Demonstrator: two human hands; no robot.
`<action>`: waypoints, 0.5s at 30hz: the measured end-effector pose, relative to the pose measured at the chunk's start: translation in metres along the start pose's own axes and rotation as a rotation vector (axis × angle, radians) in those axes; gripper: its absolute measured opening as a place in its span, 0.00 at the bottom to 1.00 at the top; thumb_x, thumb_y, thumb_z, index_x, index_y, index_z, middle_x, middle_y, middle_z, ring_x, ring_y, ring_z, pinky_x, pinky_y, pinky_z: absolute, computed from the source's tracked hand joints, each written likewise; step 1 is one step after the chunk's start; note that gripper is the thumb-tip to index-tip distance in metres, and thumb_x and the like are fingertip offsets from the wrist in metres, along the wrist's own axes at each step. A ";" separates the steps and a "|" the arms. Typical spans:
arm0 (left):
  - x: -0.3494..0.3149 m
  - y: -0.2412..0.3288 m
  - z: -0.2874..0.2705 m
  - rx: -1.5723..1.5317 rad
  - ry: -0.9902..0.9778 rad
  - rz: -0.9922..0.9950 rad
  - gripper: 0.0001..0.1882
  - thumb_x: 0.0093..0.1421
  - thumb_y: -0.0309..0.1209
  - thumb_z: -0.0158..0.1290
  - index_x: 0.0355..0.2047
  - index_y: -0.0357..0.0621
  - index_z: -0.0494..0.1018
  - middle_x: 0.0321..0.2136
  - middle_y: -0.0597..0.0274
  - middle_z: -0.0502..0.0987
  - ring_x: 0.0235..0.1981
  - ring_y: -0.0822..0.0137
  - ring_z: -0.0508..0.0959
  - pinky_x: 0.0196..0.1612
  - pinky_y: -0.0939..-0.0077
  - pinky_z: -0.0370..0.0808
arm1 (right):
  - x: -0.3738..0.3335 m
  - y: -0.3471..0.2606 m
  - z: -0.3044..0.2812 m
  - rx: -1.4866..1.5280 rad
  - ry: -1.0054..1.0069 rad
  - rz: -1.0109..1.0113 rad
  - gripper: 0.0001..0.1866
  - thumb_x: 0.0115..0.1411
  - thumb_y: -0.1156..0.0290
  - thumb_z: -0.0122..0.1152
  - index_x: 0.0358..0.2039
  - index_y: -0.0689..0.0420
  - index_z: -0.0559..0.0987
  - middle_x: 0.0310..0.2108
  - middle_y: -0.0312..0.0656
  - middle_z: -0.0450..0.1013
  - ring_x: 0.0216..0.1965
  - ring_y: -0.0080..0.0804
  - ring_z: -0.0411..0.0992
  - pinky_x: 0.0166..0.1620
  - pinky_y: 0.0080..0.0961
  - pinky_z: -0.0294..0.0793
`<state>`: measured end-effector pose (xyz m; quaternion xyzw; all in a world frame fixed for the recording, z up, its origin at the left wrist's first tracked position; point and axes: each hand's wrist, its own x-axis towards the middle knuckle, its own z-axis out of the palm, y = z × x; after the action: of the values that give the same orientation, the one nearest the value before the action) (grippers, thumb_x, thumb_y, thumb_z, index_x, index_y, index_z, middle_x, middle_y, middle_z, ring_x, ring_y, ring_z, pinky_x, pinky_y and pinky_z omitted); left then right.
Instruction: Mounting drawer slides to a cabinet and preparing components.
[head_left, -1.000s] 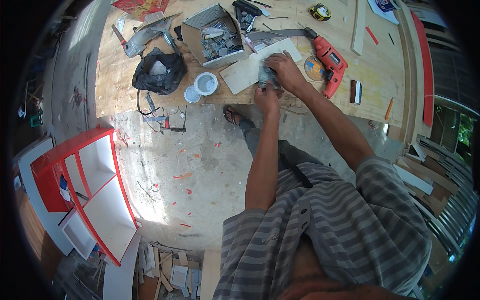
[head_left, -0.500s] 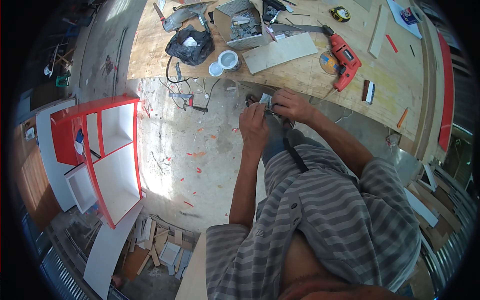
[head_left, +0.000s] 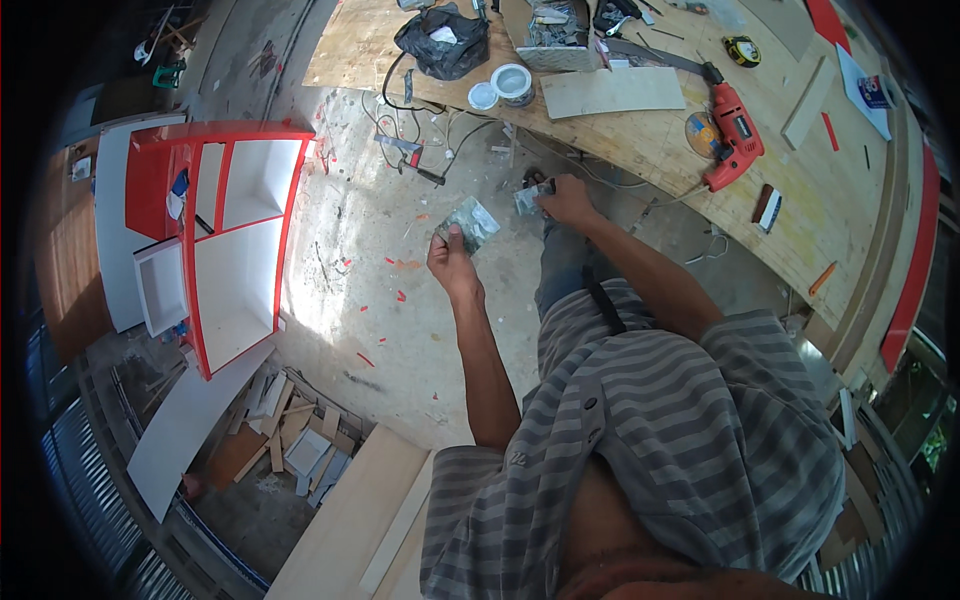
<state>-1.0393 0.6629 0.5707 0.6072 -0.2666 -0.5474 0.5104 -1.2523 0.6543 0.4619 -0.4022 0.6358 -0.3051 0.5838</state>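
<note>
My left hand is closed on the edge of a flat, clear plastic packet, which catches the light above the concrete floor. What the packet contains is too unclear to name. To its right, my right hand pinches a smaller, crumpled clear plastic piece, with a small dark bit showing at the fingertips. The two hands are apart, both just short of the workbench's near edge. On that bench stands an open white tub with its lid beside it.
A red power drill, a tape measure, a black plastic bag and a box of hardware lie on the bench. Cables and a clamp are on the floor. A red-and-white cabinet stands left; wood offcuts lie lower left.
My hands were together and have parted. The left moved left with the packet, now spread in view; the right still pinches a plastic piece. The view has shifted, so the bench sits higher.
</note>
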 end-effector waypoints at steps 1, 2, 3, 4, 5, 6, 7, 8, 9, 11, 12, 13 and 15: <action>-0.001 0.004 0.002 -0.013 0.076 0.078 0.08 0.65 0.31 0.56 0.35 0.39 0.77 0.32 0.69 0.79 0.30 0.77 0.73 0.36 0.79 0.69 | 0.009 0.002 0.003 -0.407 0.224 -0.059 0.13 0.53 0.68 0.67 0.35 0.63 0.80 0.25 0.46 0.78 0.23 0.38 0.77 0.29 0.33 0.74; 0.000 0.003 0.002 0.063 0.166 0.168 0.08 0.65 0.30 0.54 0.33 0.37 0.76 0.28 0.69 0.78 0.27 0.77 0.71 0.32 0.78 0.68 | 0.013 0.006 0.006 -0.405 0.216 -0.066 0.13 0.53 0.68 0.67 0.35 0.63 0.80 0.25 0.46 0.78 0.23 0.38 0.77 0.29 0.33 0.74; 0.003 0.002 -0.006 0.064 0.189 0.175 0.08 0.65 0.30 0.54 0.33 0.37 0.76 0.28 0.69 0.78 0.27 0.77 0.71 0.32 0.78 0.68 | 0.009 -0.002 0.012 -0.306 0.168 -0.086 0.14 0.54 0.66 0.66 0.35 0.63 0.80 0.25 0.46 0.78 0.25 0.38 0.78 0.31 0.34 0.74; 0.000 0.001 -0.017 0.335 0.231 0.242 0.08 0.65 0.29 0.54 0.34 0.35 0.76 0.27 0.68 0.78 0.27 0.77 0.71 0.32 0.78 0.68 | -0.003 -0.005 0.019 -0.214 0.124 -0.097 0.15 0.54 0.64 0.66 0.35 0.64 0.80 0.24 0.47 0.78 0.26 0.38 0.78 0.32 0.35 0.74; -0.003 -0.001 -0.025 0.606 0.265 0.303 0.08 0.65 0.28 0.53 0.35 0.33 0.77 0.26 0.66 0.77 0.26 0.77 0.71 0.32 0.78 0.69 | -0.014 -0.012 0.031 -0.220 0.111 -0.098 0.15 0.54 0.64 0.66 0.35 0.64 0.80 0.24 0.47 0.78 0.26 0.38 0.78 0.32 0.35 0.74; -0.001 -0.007 -0.027 0.764 0.294 0.364 0.09 0.65 0.27 0.52 0.33 0.32 0.76 0.21 0.67 0.74 0.24 0.78 0.66 0.28 0.78 0.66 | -0.019 -0.027 0.045 -0.239 0.137 -0.278 0.15 0.55 0.64 0.65 0.36 0.64 0.80 0.24 0.47 0.78 0.27 0.37 0.78 0.33 0.34 0.74; 0.000 -0.012 -0.021 0.756 0.288 0.380 0.09 0.65 0.27 0.52 0.33 0.32 0.76 0.21 0.67 0.74 0.24 0.78 0.66 0.28 0.78 0.66 | -0.021 -0.040 0.051 -0.258 0.179 -0.458 0.15 0.56 0.65 0.65 0.36 0.65 0.80 0.23 0.47 0.77 0.28 0.35 0.78 0.34 0.34 0.73; -0.003 -0.019 -0.019 0.777 0.226 0.327 0.09 0.66 0.27 0.51 0.33 0.32 0.76 0.22 0.66 0.76 0.25 0.77 0.68 0.30 0.77 0.68 | -0.031 -0.057 0.058 -0.138 0.043 -0.394 0.15 0.56 0.66 0.64 0.35 0.66 0.79 0.25 0.51 0.77 0.30 0.42 0.78 0.35 0.34 0.73; -0.002 -0.025 -0.015 0.792 0.165 0.286 0.09 0.66 0.27 0.51 0.34 0.31 0.76 0.24 0.65 0.77 0.25 0.77 0.70 0.31 0.77 0.69 | -0.040 -0.073 0.060 -0.023 -0.092 -0.340 0.15 0.55 0.67 0.63 0.35 0.68 0.78 0.28 0.55 0.77 0.33 0.48 0.78 0.37 0.35 0.73; 0.010 -0.053 -0.025 0.473 0.241 0.296 0.08 0.66 0.27 0.51 0.35 0.33 0.77 0.28 0.64 0.79 0.28 0.75 0.74 0.35 0.78 0.73 | -0.047 -0.084 0.068 0.184 -0.114 -0.339 0.14 0.55 0.68 0.64 0.34 0.68 0.78 0.28 0.54 0.78 0.32 0.46 0.78 0.36 0.34 0.73; 0.015 -0.062 -0.034 0.457 0.247 0.326 0.08 0.66 0.27 0.51 0.35 0.33 0.77 0.28 0.64 0.79 0.28 0.75 0.74 0.35 0.78 0.73 | -0.045 -0.086 0.067 0.393 -0.139 -0.289 0.13 0.55 0.68 0.64 0.33 0.68 0.78 0.28 0.53 0.78 0.31 0.43 0.78 0.35 0.33 0.73; 0.019 -0.070 -0.044 0.212 0.228 0.187 0.08 0.66 0.28 0.52 0.37 0.35 0.77 0.32 0.64 0.80 0.30 0.74 0.76 0.37 0.77 0.74 | -0.038 -0.089 0.060 0.389 -0.148 -0.319 0.13 0.55 0.68 0.64 0.33 0.68 0.78 0.28 0.53 0.78 0.31 0.43 0.78 0.35 0.33 0.73; 0.020 -0.063 -0.048 -0.041 0.207 0.054 0.08 0.66 0.28 0.52 0.40 0.36 0.77 0.36 0.63 0.81 0.33 0.73 0.78 0.40 0.76 0.75 | -0.034 -0.077 0.039 0.043 -0.115 -0.186 0.12 0.56 0.69 0.65 0.32 0.67 0.79 0.26 0.51 0.78 0.29 0.34 0.79 0.32 0.29 0.73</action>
<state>-1.0038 0.6823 0.4994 0.6425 -0.2177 -0.4732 0.5621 -1.2021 0.6497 0.5396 -0.4639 0.5545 -0.3479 0.5969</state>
